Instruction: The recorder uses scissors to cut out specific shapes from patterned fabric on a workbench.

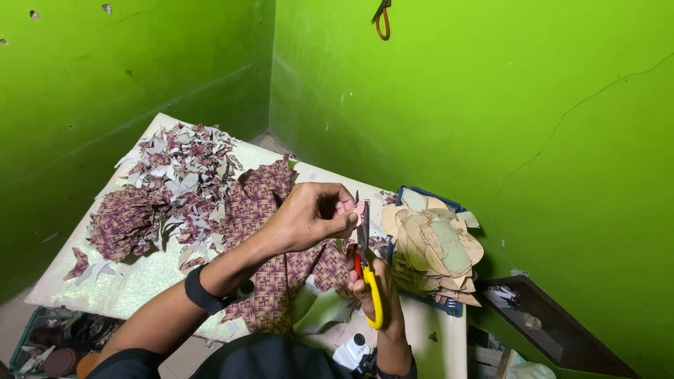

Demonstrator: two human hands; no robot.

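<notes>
Two hands are working above a white table (pixel 140 281). The left hand (pixel 309 217) is pinching a small pink piece (pixel 359 210) between its fingertips, and it is wearing a black wristband (pixel 200 291). The right hand (pixel 375 288) is closing around the yellow handles of the scissors (pixel 364 245), whose blades are pointing up, touching the pink piece. Purple patterned cloth (pixel 260 210) is lying under the hands, paper scraps (pixel 186 161) to the left, and tan cut shapes (pixel 432 245) are stacking in a blue tray (pixel 449 307) to the right.

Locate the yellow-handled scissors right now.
Head view, lower centre: the yellow-handled scissors are in the right hand, blades pointing up at the small pink piece pinched by the left hand, left of the tan cut-outs.
</notes>
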